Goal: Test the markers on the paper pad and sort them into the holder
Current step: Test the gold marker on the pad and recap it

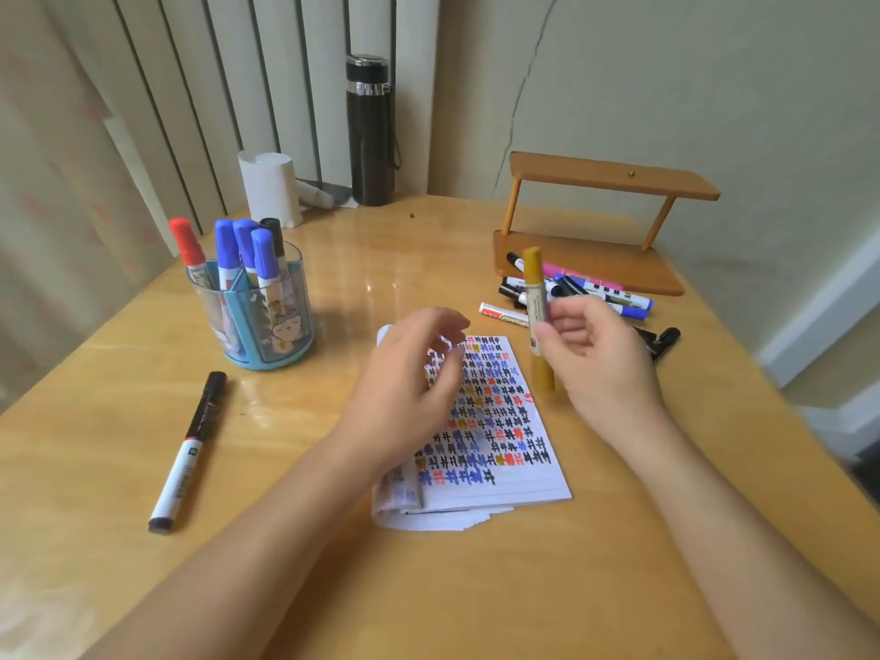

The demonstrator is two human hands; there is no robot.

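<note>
Glossy wooden table (pixel 333 588); clear plastic holder (pixel 259 316); lined paper pad (pixel 519 469); matt wooden shelf (pixel 614 176).

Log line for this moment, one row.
right hand: holds gold marker upright | left hand: over paper pad, fingers loosely curled, holding nothing | holder: red, blue, black sorted markers

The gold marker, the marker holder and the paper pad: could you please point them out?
gold marker (pixel 535 300), head view, labelled barrel below the cap.
marker holder (pixel 285 333), head view, clear front wall.
paper pad (pixel 519 450), head view, scribbled top page.
</note>
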